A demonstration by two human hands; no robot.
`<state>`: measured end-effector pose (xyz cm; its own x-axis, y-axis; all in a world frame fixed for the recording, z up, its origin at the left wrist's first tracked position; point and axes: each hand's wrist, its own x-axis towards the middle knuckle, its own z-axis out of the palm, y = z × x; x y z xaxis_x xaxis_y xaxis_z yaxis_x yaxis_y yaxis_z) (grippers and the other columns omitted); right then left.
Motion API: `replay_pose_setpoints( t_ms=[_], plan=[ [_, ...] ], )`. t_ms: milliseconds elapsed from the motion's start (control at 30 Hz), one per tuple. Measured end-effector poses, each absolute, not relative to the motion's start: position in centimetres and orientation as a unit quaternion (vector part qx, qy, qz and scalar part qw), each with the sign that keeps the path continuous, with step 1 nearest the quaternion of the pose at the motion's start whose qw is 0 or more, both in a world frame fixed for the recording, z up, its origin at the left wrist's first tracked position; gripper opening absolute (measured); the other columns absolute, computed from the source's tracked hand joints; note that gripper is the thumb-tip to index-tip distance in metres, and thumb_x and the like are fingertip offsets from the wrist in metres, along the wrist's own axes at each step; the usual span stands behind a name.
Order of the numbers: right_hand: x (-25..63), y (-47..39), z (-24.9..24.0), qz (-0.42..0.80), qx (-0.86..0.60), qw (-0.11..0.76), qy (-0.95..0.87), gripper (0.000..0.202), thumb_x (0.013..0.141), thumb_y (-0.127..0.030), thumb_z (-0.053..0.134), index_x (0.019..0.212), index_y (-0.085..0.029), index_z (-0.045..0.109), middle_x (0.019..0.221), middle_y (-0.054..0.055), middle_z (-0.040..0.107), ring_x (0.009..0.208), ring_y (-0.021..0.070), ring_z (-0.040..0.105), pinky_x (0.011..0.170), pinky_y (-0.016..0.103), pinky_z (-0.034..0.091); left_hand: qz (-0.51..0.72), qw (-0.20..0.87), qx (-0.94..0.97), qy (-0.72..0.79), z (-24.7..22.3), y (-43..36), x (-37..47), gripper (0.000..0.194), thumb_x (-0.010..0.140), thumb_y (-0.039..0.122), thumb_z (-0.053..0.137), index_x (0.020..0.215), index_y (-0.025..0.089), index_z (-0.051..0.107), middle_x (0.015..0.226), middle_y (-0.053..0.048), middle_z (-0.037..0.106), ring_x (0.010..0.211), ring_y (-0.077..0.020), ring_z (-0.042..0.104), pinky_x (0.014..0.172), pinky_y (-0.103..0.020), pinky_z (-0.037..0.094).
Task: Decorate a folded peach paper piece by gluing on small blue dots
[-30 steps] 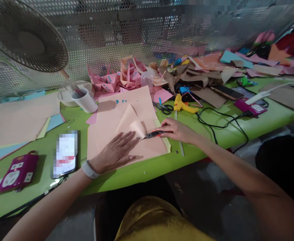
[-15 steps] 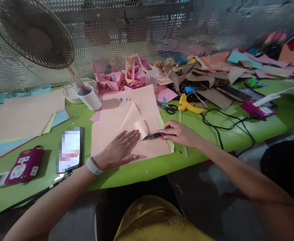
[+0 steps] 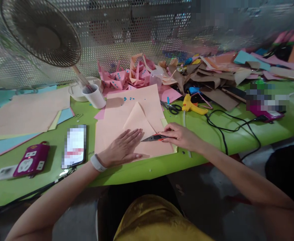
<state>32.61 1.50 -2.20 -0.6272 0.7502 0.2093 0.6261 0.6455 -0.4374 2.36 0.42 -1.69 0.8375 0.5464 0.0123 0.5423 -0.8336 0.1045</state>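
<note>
My left hand (image 3: 123, 145) lies flat on the peach paper (image 3: 114, 115), fingers stretched out. A pointed, folded flap of peach paper (image 3: 138, 117) rises just beyond its fingertips. In my right hand (image 3: 180, 136), fingers closed in a pinch, is a utility knife (image 3: 153, 137) with a dark blade and red-orange edges. The blade points left along the lower edge of the flap, its tip close to my left fingers. More sheets show beneath the peach paper at its right edge.
Scissors (image 3: 173, 107) and a yellow glue gun (image 3: 192, 105) lie right of the paper, its black cord trailing. At left are a phone (image 3: 74, 145), a purple power strip (image 3: 32, 159) and stacked sheets (image 3: 23, 110). Behind stand a white cup (image 3: 94, 96), a fan (image 3: 44, 36) and folded pink paper pieces (image 3: 119, 79).
The curled part of the peach flap now lies flatter, with a straight right edge. Both hands keep nearly the same place on the paper; the whole view has shifted slightly.
</note>
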Motion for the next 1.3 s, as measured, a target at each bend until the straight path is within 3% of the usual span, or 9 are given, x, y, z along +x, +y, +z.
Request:
replay_pose_setpoints(
  t_ms=[133, 267, 333, 467, 667, 900, 1300],
  plan=[
    [32.6, 1.4, -2.0, 0.169, -0.394, 0.183, -0.885, 0.032, 0.091, -0.031, 0.058, 0.121, -0.024, 0.067, 0.100, 0.009, 0.060, 0.093, 0.0227, 0.058, 0.080, 0.036, 0.049, 0.045, 0.100, 0.952, 0.285, -0.8, 1.2, 1.7, 0.059, 0.100, 0.044, 0.025, 0.153, 0.021, 0.012, 0.159, -0.006, 0.022, 0.146, -0.0192, 0.018, 0.119, -0.040, 0.017],
    [32.6, 1.3, -1.9, 0.162, -0.390, 0.181, -0.888, 0.031, 0.091, -0.031, 0.057, 0.119, -0.021, 0.068, 0.099, 0.010, 0.060, 0.093, 0.0225, 0.059, 0.081, 0.036, 0.050, 0.100, 0.101, 0.929, 0.342, -0.8, 3.1, -0.2, 0.043, 0.101, 0.035, 0.028, 0.137, 0.024, 0.051, 0.148, -0.006, 0.045, 0.137, -0.0204, 0.039, 0.112, -0.041, 0.035],
    [32.6, 1.1, -1.9, 0.156, -0.396, 0.183, -0.886, 0.031, 0.092, -0.032, 0.056, 0.119, -0.022, 0.068, 0.099, 0.010, 0.061, 0.093, 0.0221, 0.059, 0.081, 0.037, 0.050, 0.100, 0.115, 0.930, 0.335, -1.3, 3.8, -1.1, 0.044, 0.101, 0.034, 0.029, 0.140, 0.025, 0.047, 0.147, -0.006, 0.046, 0.136, -0.0200, 0.042, 0.111, -0.042, 0.037],
    [31.9, 1.0, -1.9, 0.139, -0.402, 0.195, -0.884, 0.033, 0.092, -0.033, 0.057, 0.120, -0.018, 0.067, 0.101, 0.011, 0.062, 0.095, 0.0225, 0.059, 0.080, 0.036, 0.052, 0.088, 0.134, 0.932, 0.326, -2.5, 4.2, -1.8, 0.046, 0.102, 0.034, 0.026, 0.146, 0.025, 0.036, 0.153, -0.006, 0.036, 0.141, -0.0189, 0.032, 0.116, -0.043, 0.029],
    [30.1, 1.5, -2.3, 0.140, -0.379, 0.207, -0.891, 0.029, 0.090, -0.034, 0.060, 0.112, -0.018, 0.070, 0.099, 0.010, 0.062, 0.093, 0.0223, 0.059, 0.080, 0.037, 0.053, 0.079, 0.121, 0.933, 0.330, -2.8, 3.8, -1.6, 0.046, 0.102, 0.032, 0.024, 0.146, 0.023, 0.036, 0.154, -0.007, 0.033, 0.142, -0.0187, 0.030, 0.117, -0.043, 0.026],
    [30.9, 0.9, -2.3, 0.170, -0.367, 0.210, -0.890, 0.032, 0.091, -0.031, 0.059, 0.119, -0.019, 0.067, 0.099, 0.010, 0.063, 0.092, 0.0216, 0.060, 0.078, 0.035, 0.053, 0.079, 0.103, 0.934, 0.333, -3.0, 3.7, -1.5, 0.046, 0.102, 0.029, 0.025, 0.145, 0.022, 0.038, 0.153, -0.008, 0.035, 0.141, -0.0198, 0.032, 0.117, -0.043, 0.027],
    [29.1, 1.0, -1.8, 0.176, -0.384, 0.203, -0.883, 0.030, 0.089, -0.031, 0.062, 0.116, -0.021, 0.069, 0.099, 0.009, 0.063, 0.091, 0.0210, 0.062, 0.079, 0.034, 0.053, 0.085, 0.084, 0.931, 0.345, -3.0, 3.4, -1.2, 0.045, 0.102, 0.032, 0.026, 0.143, 0.022, 0.041, 0.152, -0.007, 0.037, 0.140, -0.0193, 0.034, 0.117, -0.041, 0.026]
  ],
)
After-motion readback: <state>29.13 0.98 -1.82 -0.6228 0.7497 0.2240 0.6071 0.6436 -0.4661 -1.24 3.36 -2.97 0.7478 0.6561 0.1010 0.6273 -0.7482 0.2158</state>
